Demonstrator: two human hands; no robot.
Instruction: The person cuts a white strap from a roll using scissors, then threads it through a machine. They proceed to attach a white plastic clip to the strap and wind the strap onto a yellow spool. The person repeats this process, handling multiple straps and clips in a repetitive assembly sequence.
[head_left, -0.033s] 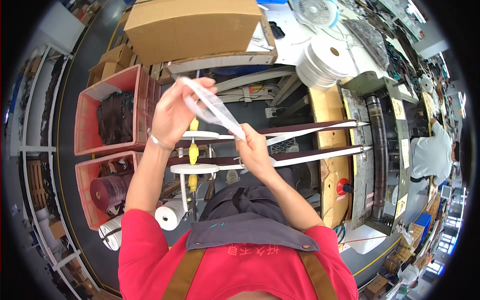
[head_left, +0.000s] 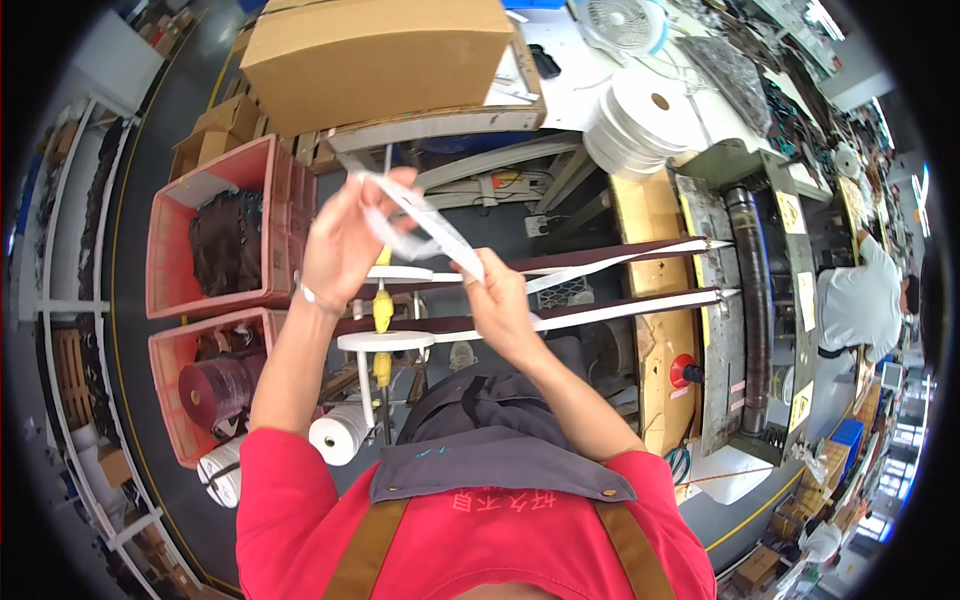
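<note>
A loop of thin white ribbon (head_left: pixel 440 230) stretches between my hands. My left hand (head_left: pixel 333 248) is raised at the upper end of the loop, its fingers curled round the ribbon and partly blurred. My right hand (head_left: pixel 503 308) pinches the lower end between thumb and fingers. Beyond my right hand, white strips run beside dark maroon bands (head_left: pixel 650 252) to pointed metal guides on a roller machine (head_left: pixel 748 310) at the right. Below my left hand are a flat white disc (head_left: pixel 386 342) and yellow fittings (head_left: pixel 382 310) on a rod.
Pink bins (head_left: pixel 165 255) with dark material stand at the left. White rolls (head_left: pixel 338 436) sit below them. A large cardboard box (head_left: pixel 375 75) is at the far side, white spools (head_left: pixel 640 125) and a fan (head_left: pixel 622 25) farther right. Another person (head_left: pixel 860 310) stands beyond the machine.
My left fingers and the ribbon loop have shifted slightly down, and the loop has changed shape. My right hand keeps its pinch. The whole view has moved a little.
</note>
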